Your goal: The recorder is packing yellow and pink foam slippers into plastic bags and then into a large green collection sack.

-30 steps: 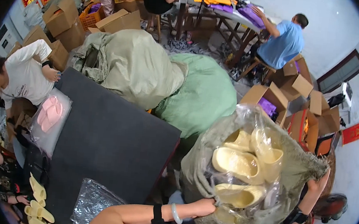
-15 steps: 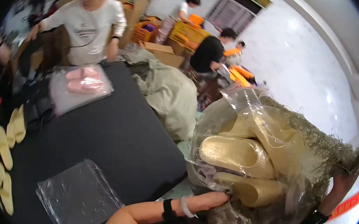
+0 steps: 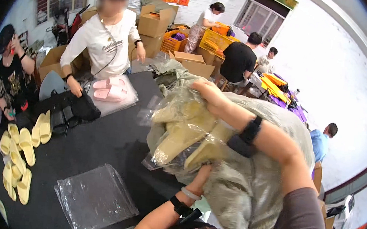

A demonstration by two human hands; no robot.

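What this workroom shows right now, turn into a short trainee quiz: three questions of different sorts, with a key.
1. Multiple choice: what colour are the slippers on the plastic pile in front of the person in the white top? (a) green (b) pink (c) black
2. True or false: the pale bangle is on the same arm as the left hand.
3. Fill in: the yellow slippers at the mouth of the grey-green sack, near the right hand, are wrapped in clear ____.

Key: 1. b; 2. true; 3. plastic.
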